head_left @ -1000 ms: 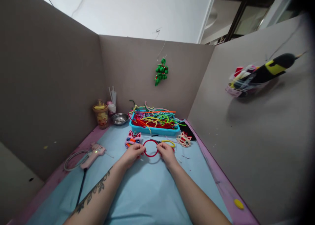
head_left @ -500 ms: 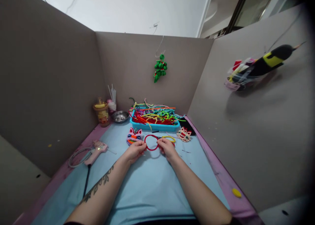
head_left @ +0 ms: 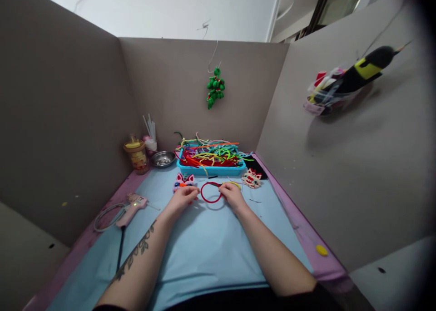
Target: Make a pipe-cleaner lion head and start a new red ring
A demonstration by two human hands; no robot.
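Observation:
A red pipe cleaner (head_left: pixel 211 202) bent into a round loop stands over the blue cloth in front of me. My right hand (head_left: pixel 234 198) pinches its right side between thumb and fingertips. Just off the loop's left edge is my left hand (head_left: pixel 183 199), its fingertips pressed together; whether anything thin is in them is hidden. Behind the left hand lies a pink and purple fuzzy animal face (head_left: pixel 185 180), partly covered. A yellow loop-shaped piece (head_left: pixel 236 184) shows behind the right hand. Further right lies a cream and red animal face (head_left: pixel 252 178).
A blue tray (head_left: pixel 211 170) of colourful pipe cleaners stands at the back. A metal bowl (head_left: pixel 163 159), a lidded cup (head_left: pixel 137 155) and a pink glue gun (head_left: pixel 132 211) with its cord are on the left. Grey panels (head_left: pixel 190 84) enclose the table; a yellow disc (head_left: pixel 321 250) lies right.
My left fingertips have come away from the left side of the red loop, leaving a small gap. My right hand still pinches it. The whole view has shifted slightly.

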